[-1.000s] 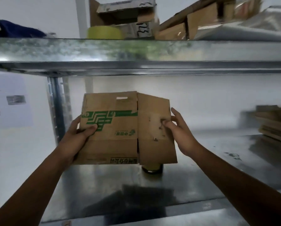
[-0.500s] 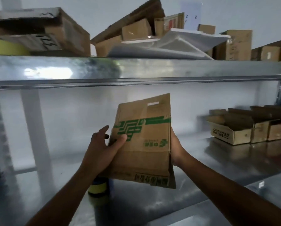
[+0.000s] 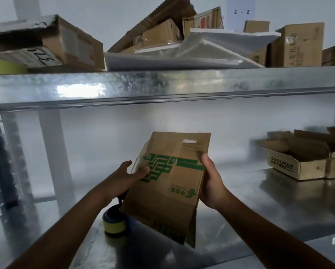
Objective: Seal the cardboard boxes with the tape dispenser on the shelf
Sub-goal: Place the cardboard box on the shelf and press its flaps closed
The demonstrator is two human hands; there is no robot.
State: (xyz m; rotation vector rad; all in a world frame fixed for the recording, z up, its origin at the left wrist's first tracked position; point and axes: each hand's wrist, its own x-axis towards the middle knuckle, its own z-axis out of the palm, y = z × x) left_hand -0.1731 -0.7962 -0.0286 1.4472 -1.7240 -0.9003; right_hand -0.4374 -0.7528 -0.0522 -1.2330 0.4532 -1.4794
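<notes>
Left hand (image 3: 127, 176) and right hand (image 3: 211, 183) fingers (image 3: 206, 161) grip the flattened cardboard box (image 3: 172, 181), still unsealed; next probably squaring it, then grabbing the tape dispenser (image 3: 115, 220).

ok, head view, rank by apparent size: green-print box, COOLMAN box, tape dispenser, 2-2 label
1. green-print box: largest, though nearest the camera.
2. COOLMAN box: farther back, so real size unsure.
3. tape dispenser and 2-2 label: look alike, not ranked; dispenser partly hidden behind the green-print box.

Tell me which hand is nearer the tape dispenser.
Left. The left hand grips the left edge of the cardboard box, just above the tape dispenser; the right hand holds its right edge, farther off.
</notes>
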